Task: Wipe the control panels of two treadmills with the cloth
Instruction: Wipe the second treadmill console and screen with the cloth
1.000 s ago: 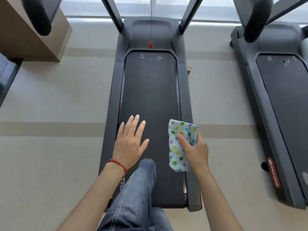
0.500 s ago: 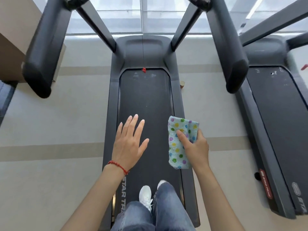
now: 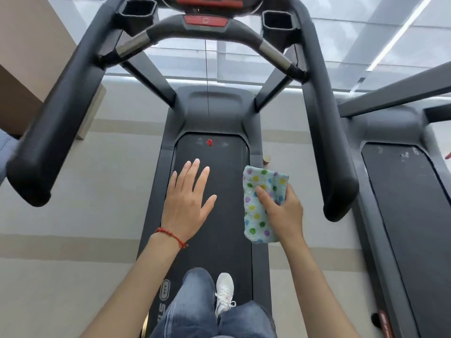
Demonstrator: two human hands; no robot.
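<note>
I stand on the belt of the first treadmill (image 3: 214,215). Its control panel (image 3: 207,2) shows only its lower edge at the top of the view, with a red stop button (image 3: 205,21) on the crossbar below it. My right hand (image 3: 283,213) grips a folded light-blue cloth with coloured dots (image 3: 258,206), held in the air over the belt's right edge. My left hand (image 3: 188,203) hovers flat over the belt, fingers spread, holding nothing. The second treadmill (image 3: 410,215) stands to the right; its panel is out of view.
Black handrails run forward on the left (image 3: 53,123) and right (image 3: 327,132) of me. Two cup holders (image 3: 136,13) flank the console. A thin safety cord with a red clip (image 3: 209,142) hangs down. A small paper cup (image 3: 266,159) sits on the floor between the treadmills. A brown cabinet (image 3: 29,69) is at left.
The view has tilted up and moved forward: the handrails, crossbar and panel edge have come into sight. Both hands keep their pose, the cloth still in the right one.
</note>
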